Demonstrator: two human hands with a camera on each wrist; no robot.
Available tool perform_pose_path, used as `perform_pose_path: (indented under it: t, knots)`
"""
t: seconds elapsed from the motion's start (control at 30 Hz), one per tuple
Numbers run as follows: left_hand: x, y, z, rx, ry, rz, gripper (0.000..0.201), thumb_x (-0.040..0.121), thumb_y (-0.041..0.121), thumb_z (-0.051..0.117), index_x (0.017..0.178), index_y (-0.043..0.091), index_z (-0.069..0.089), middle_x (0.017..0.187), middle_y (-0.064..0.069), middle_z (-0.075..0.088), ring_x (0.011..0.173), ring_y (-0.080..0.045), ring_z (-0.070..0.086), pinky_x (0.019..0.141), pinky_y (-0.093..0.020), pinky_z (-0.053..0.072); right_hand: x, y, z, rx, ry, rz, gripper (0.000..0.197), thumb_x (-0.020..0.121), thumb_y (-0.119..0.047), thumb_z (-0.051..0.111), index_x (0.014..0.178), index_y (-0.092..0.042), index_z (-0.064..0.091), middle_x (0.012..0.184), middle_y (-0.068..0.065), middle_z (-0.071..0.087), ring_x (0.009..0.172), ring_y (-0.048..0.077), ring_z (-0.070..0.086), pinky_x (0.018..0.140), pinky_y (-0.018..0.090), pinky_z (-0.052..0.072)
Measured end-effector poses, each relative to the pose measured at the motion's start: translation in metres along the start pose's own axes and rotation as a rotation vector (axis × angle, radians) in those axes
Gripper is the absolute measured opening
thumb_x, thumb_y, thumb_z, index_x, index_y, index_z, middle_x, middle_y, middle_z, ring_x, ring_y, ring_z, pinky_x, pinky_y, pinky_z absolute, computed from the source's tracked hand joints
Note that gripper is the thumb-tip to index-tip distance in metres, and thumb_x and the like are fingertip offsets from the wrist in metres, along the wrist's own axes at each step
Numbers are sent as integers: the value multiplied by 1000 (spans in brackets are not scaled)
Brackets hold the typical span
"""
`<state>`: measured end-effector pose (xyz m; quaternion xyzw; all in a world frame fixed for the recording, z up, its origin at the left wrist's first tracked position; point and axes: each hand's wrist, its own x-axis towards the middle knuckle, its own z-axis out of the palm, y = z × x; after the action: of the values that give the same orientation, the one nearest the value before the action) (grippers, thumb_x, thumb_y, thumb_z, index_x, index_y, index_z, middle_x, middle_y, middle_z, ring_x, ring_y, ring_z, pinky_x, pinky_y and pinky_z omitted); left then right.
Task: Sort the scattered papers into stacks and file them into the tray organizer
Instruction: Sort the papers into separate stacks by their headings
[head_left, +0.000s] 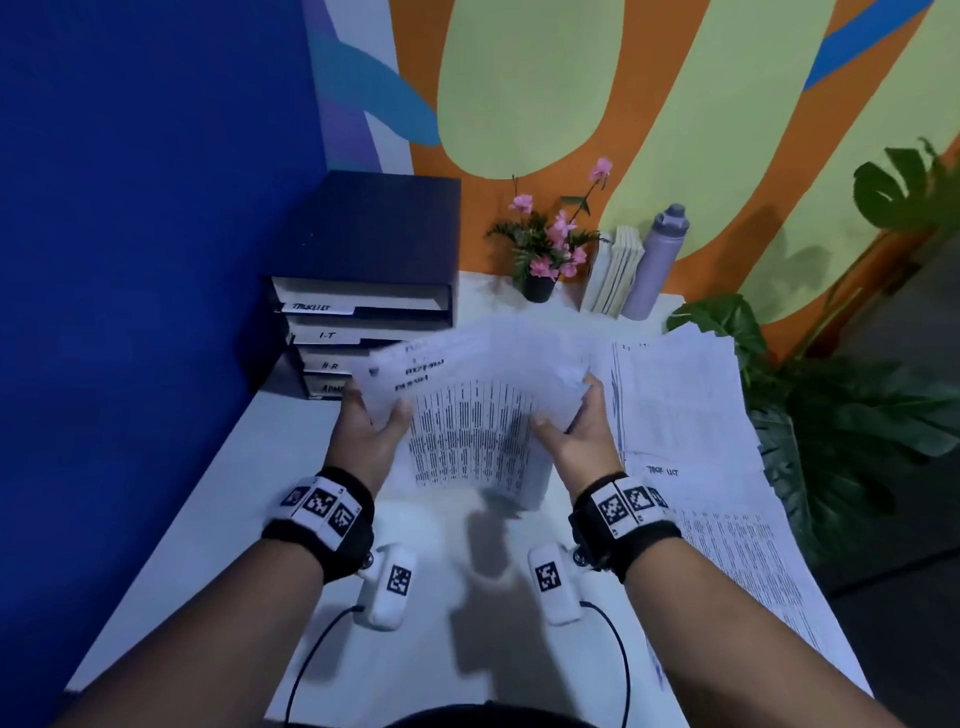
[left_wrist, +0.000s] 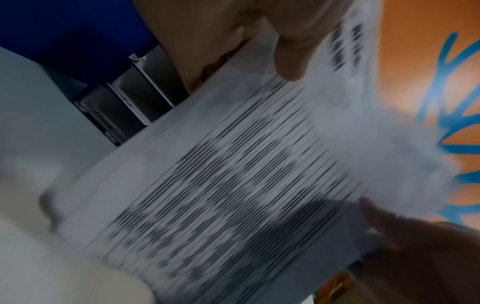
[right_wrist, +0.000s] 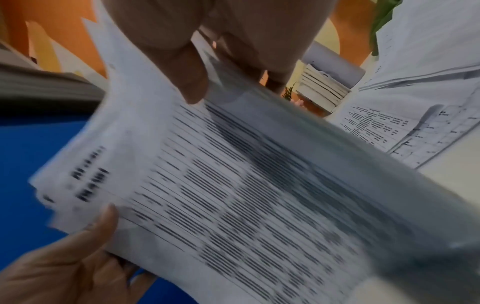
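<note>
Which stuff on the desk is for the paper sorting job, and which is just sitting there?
For the job:
- white printed sheaf, held by left hand and right hand
- loose white papers
- dark labelled tray organizer

Just sitting:
- pink potted flowers
- lilac bottle
- upright books

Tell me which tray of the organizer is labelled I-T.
The second tray from the top of the tray organizer: its white tag reads I-T, below the top tray and above the one marked H-R.

Held papers (head_left: 470, 410) motion-blurred, print unreadable; lowest tray label (head_left: 330, 388) half hidden
</note>
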<state>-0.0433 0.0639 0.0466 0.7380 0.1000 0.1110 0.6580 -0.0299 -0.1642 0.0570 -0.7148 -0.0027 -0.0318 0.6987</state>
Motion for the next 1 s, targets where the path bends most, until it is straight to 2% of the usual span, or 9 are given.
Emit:
perform_pose_path:
  t: [0.13,0.23,0.37,0.47,0.6,0.7,0.77,0.93,1.0]
  knots:
    - [-3,1,0,3,77,64,33,85,48,63,109,34,46,112,0,58,105,-16,55,84,-25,45,3,-13,6,-71,26,-212,74,88,8,55,140,-36,24,115,-1,48,88,-15,55,78,6,44]
    - [-4,17,5,-39,170,110,27,92,45,54,108,23,50,94,12,55,85,3,52,73,-18,39,14,-22,12,-328,8,-433,66,90,4,52,145,-27,31,122,0,47,111,-4,48,93,5,35]
    - [7,28,12,-62,265,61,17,94,41,51,94,25,55,89,14,57,83,0,52,73,-23,42,20,-15,17,-629,-43,-549,50,91,3,49,139,-11,49,126,4,46,116,10,48,101,12,37]
    - [14,26,13,-72,278,63,13,93,26,52,97,19,63,89,18,61,87,-2,56,77,-21,43,17,-8,17,-662,-48,-583,54,87,8,46,139,-6,47,123,10,48,116,18,49,102,19,38]
    - [13,16,10,-133,166,82,27,89,35,60,113,26,54,103,18,58,101,-8,55,90,-20,44,12,-14,14,-441,-57,-392,78,74,16,47,142,-22,35,127,2,43,119,11,46,104,16,37]
    - [16,-6,2,-197,57,1,61,69,11,74,120,28,45,115,-1,58,107,-20,57,93,-31,47,11,-16,15,-33,14,-96,82,73,27,44,131,-30,31,118,-1,43,95,8,54,67,11,49]
    - [18,-20,0,-187,1,-127,75,66,-14,63,127,23,39,118,-9,59,111,-29,57,93,-39,48,11,-12,14,35,34,50,78,75,25,44,132,-27,33,113,1,45,85,11,53,56,16,49]
    - [25,-25,8,-8,76,-258,65,80,-7,52,137,17,33,128,-12,55,118,-32,52,94,-34,41,15,-2,18,41,60,173,57,73,16,47,119,-18,46,104,11,49,88,23,52,57,24,43]
    - [27,-21,11,-83,116,-295,74,76,4,57,144,14,31,135,-12,51,123,-31,49,105,-38,38,18,2,18,55,97,180,55,66,7,52,113,-20,52,111,15,52,97,27,52,65,29,44]
